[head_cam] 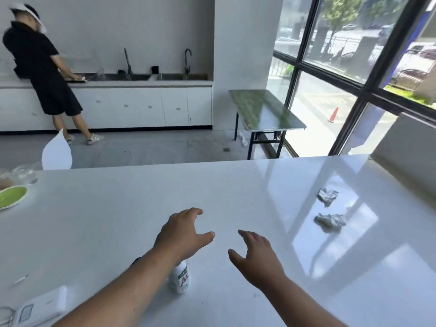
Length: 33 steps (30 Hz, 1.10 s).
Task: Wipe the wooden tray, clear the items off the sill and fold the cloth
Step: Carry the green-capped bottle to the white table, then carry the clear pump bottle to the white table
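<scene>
Your left hand (pixel 182 234) and right hand (pixel 256 257) hover spread wide and empty over the middle of the white counter (pixel 118 220). A small white bottle (pixel 180 278) stands under your left wrist near the front edge. Two crumpled tissues (pixel 329 210) lie toward the right edge, a green bowl (pixel 11 197) at the left edge. No wooden tray shows.

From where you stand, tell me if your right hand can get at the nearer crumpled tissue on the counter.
Probably yes. The right hand is open and empty above the white counter, and only bare surface lies between it and the nearer crumpled tissue to its right. Nothing blocks the way.
</scene>
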Tool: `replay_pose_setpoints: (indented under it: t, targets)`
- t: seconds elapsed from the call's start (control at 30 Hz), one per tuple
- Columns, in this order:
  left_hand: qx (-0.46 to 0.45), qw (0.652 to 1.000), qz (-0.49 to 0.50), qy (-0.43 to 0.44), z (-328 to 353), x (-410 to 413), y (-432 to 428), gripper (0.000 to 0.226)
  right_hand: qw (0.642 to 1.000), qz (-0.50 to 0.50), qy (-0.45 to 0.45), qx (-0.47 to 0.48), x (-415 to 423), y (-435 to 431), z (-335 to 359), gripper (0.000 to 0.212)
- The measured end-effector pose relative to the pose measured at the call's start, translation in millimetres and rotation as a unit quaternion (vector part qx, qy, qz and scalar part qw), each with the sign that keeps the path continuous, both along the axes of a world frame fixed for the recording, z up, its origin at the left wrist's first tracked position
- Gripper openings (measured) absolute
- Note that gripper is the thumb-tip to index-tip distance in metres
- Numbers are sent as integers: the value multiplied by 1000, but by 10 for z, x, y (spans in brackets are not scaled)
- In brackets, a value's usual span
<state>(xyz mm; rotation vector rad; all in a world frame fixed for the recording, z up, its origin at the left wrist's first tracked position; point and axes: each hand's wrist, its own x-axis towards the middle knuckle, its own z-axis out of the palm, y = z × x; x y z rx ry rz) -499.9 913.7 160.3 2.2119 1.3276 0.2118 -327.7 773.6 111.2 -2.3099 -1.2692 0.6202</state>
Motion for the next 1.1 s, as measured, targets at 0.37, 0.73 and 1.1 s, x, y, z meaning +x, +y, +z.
replay_pose_setpoints:
  t: [0.37, 0.73, 1.1]
  targets:
    - [64, 938, -341, 2, 322, 2821, -1988, 84, 932, -302, -196, -54, 1877, -3188, 718, 88]
    - [68, 799, -597, -10, 277, 4453, -5750, 83, 785, -592, -153, -95, 2047, -7284, 438, 83]
    - [92, 676, -728, 58, -57, 5428, -9663, 84, 646, -756, -60, -83, 2192, -10651, -59, 80]
